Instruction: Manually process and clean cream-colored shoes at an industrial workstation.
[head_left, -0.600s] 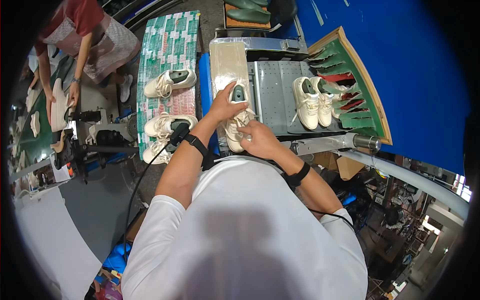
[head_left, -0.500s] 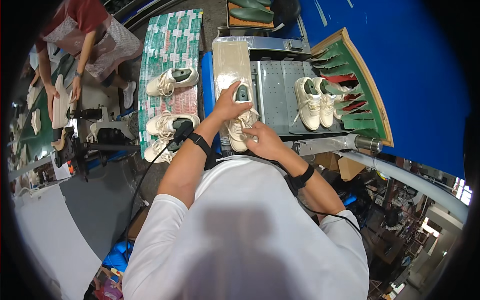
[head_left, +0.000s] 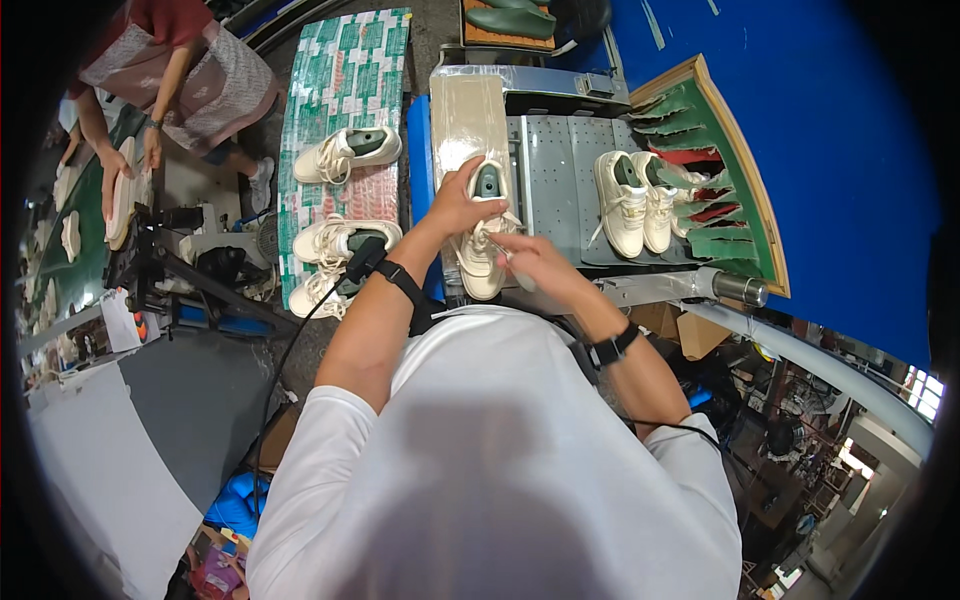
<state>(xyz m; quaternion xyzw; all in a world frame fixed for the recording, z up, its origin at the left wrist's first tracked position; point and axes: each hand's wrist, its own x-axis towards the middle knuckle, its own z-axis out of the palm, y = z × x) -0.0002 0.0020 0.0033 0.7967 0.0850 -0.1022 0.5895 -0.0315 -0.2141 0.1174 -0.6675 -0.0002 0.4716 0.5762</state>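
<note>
A cream lace-up sneaker (head_left: 477, 278) with a green shoe last (head_left: 488, 181) inside points its toe toward me. My left hand (head_left: 458, 206) grips it around the collar, thumb across the tongue. Over the lacing, my right hand (head_left: 541, 268) has its fingers pinched at the shoelace (head_left: 486, 238); this hand is slightly blurred. Beneath the heel end lies a beige wrapped board (head_left: 468, 115).
To the right, a pair of cream sneakers (head_left: 626, 205) stands on a grey perforated plate (head_left: 550, 190), before a wooden frame with slit green flaps (head_left: 745, 180). More sneakers (head_left: 345, 155) lie on a green-white board (head_left: 345, 75) at left. Another person (head_left: 180, 80) handles a shoe beyond.
My right hand has shifted slightly up and right at the lacing, its fingers drawn together. The left hand keeps its grip on the sneaker. At far left, the other person's shoe has moved.
</note>
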